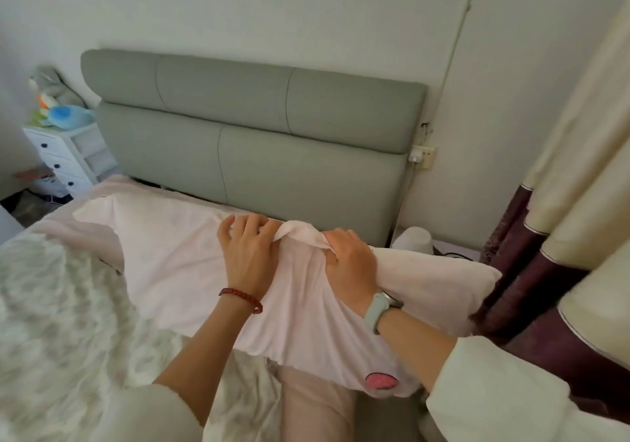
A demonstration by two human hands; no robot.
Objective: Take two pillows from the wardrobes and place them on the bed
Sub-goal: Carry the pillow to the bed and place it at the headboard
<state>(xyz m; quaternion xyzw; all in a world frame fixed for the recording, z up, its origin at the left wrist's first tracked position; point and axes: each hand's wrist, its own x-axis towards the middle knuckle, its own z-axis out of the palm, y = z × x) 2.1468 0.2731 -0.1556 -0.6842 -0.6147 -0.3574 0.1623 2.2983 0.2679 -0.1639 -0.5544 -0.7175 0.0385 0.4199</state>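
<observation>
A soft pale-pink fabric pillow [191, 264] is being settled at the bed's [51, 305] grey padded headboard [255, 134]; its bunched cover is gripped by the left hand [247, 254] and right hand [351, 264]. Smoothing and release seem needed next.

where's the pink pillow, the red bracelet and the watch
pink pillow [163, 254]: head view, on its flat top left of the hands
red bracelet [242, 300]: head view, on the beads across the left wrist
watch [378, 308]: head view, on the pale strap round the right wrist
</observation>
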